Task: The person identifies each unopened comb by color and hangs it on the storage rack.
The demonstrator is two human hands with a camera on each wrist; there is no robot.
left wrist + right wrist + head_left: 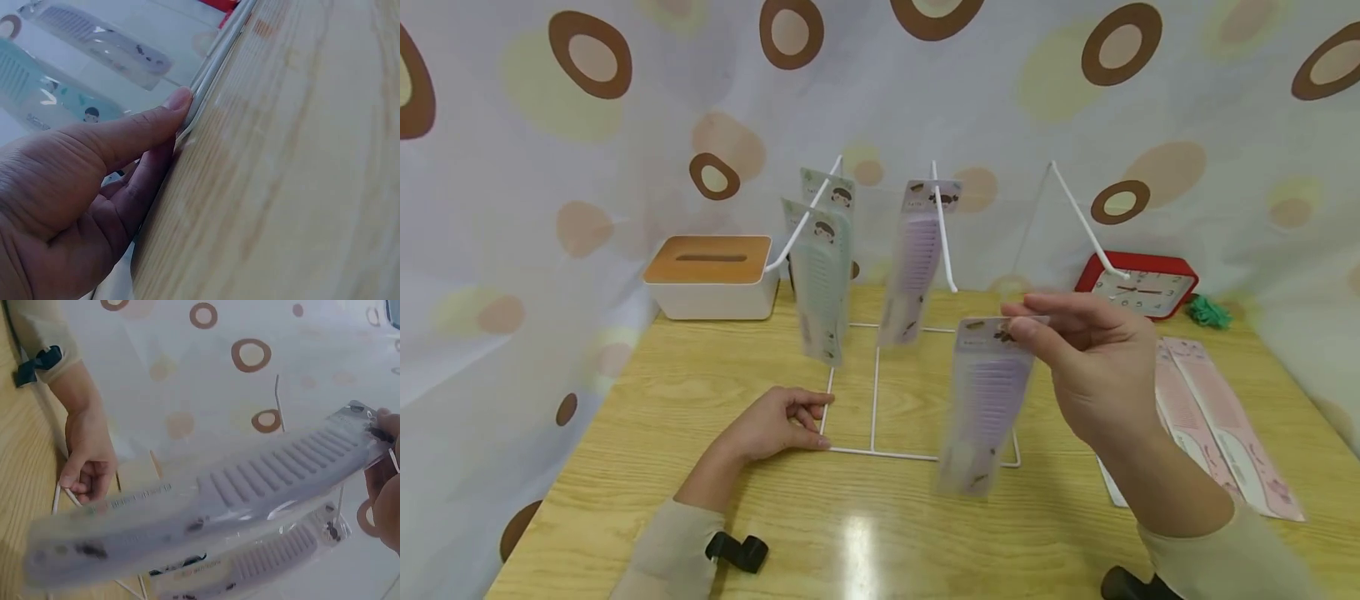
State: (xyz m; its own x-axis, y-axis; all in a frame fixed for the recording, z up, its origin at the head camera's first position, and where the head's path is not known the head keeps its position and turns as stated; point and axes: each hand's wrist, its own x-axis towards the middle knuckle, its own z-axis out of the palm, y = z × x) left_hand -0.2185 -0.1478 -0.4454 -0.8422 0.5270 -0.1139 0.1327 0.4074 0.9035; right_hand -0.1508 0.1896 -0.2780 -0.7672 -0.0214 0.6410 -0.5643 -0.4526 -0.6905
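My right hand (1105, 367) pinches the top card of a packaged purple comb (988, 408) between thumb and fingers; the pack hangs down in front of a white wire rack (895, 455). In the right wrist view this comb (269, 472) stretches across the picture in its clear wrapper. My left hand (778, 421) holds the rack's front left corner, and the left wrist view shows its thumb (178, 100) on the wire. Another purple comb pack (917, 258) hangs on the middle prong. Two green comb packs (820, 283) hang on the left prong. The right prong (1086, 218) bears no pack.
A white tissue box (711, 300) with a wooden lid stands at the back left. At the back right are a red clock (1138, 283) and a green crumpled bit (1208, 312). Pink packs (1225, 425) lie on the table right of my right hand. A patterned cloth hangs behind.
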